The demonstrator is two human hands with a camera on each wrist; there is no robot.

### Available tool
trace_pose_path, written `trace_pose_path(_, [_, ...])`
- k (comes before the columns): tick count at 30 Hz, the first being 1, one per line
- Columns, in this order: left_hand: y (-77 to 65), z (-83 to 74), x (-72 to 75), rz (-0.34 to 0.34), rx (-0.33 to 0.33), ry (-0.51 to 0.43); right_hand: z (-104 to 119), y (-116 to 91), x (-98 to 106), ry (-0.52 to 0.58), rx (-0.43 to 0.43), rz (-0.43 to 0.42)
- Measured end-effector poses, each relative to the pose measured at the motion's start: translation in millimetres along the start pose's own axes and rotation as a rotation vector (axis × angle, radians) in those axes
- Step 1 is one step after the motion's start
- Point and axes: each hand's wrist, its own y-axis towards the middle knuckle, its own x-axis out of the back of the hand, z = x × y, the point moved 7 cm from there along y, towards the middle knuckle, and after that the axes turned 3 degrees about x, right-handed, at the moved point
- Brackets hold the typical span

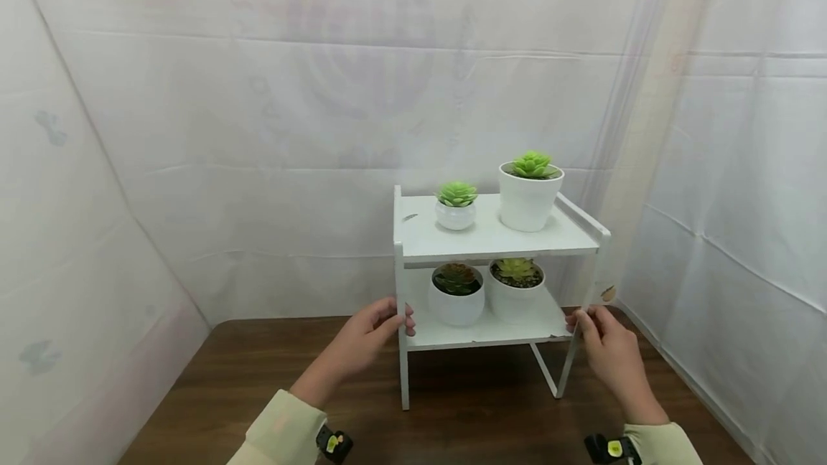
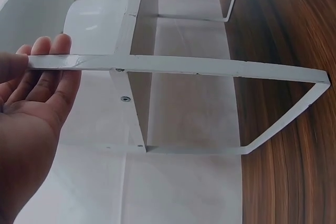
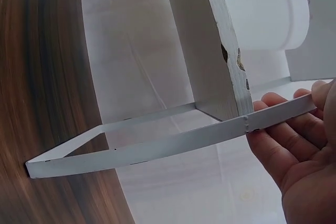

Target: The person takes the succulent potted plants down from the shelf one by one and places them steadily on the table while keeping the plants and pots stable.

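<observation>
A white cloth (image 1: 258,128) hangs behind the shelf and at its sides. The brown table (image 1: 213,393) extends below the shelf. The white shelf (image 1: 497,252), having two boards, is upright between the two hands; whether its feet touch the table, I cannot tell.

The left hand (image 1: 365,336) grips the left front leg (image 1: 404,375) of the shelf between thumb and fingers. The right hand (image 1: 612,344) grips the right front leg (image 1: 568,364) likewise, near the lower board.

The tall pot (image 1: 526,205) with a green succulent (image 1: 533,165) stands on the shelf's upper board, at right. On its lower board, a round pot (image 1: 457,307) with a dark succulent (image 1: 456,278) is at left, just beside another white pot (image 1: 515,301) with a yellow-green succulent (image 1: 517,270). The small pot (image 1: 455,218) with a light green succulent (image 1: 457,194) occupies the shelf's upper board, toward the left.
</observation>
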Motion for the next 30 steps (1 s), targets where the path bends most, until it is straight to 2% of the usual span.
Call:
trace_pose_path(16, [-5.0, -0.4, -1.8, -0.091, 0.033, 0.023, -8.1, 3.9, 1.7, 0.096, 0.045, 0.039])
trace_pose_path(25, [-5.6, -1.6, -1.2, -0.138, 0.054, 0.051, -9.7, 4.5, 1.2, 0.111, 0.097, 0.024])
trace_pose_path(30, [-5.6, -2.6, -2.1, -0.156, 0.043, 0.068, -9.4, 4.8, 1.8, 0.129, 0.125, 0.014])
